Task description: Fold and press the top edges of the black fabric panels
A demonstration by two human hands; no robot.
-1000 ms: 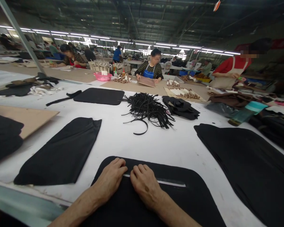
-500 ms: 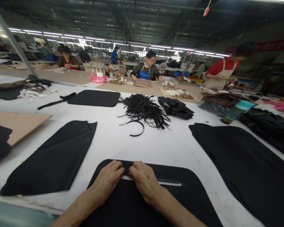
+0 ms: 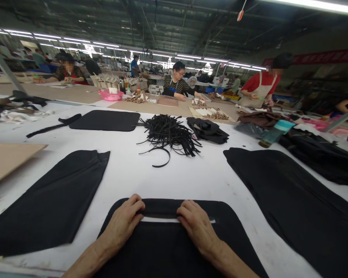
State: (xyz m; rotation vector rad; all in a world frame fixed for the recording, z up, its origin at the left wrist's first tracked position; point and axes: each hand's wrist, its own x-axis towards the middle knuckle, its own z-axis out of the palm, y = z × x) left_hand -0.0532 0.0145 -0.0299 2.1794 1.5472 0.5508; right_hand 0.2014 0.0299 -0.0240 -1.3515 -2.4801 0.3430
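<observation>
A black fabric or leather panel point(image 3: 162, 247) with rounded upper corners lies in front of me on the white table. Near its far edge runs a long narrow slot, through which white shows. My left hand point(image 3: 124, 220) has its fingers curled over the strip point(image 3: 160, 207) between slot and edge, towards the left end. Farther right, my right hand point(image 3: 198, 224) grips the same strip, thumb at the slot. Fingertips of both hands are partly hidden at the strip. A small white bit of the slot's right end shows beyond my right hand.
Black panels lie at left point(image 3: 52, 200) and right point(image 3: 290, 200). Ahead are a heap of black strips point(image 3: 171, 133), another black panel point(image 3: 106, 120) and folded black pieces point(image 3: 208, 130). A teal-lidded bottle point(image 3: 275, 133) lies at right. Several co-workers sit or stand beyond.
My hands have moved apart along the strip, the right one rightwards, baring the slot between them. The view has swung a little to the right.
</observation>
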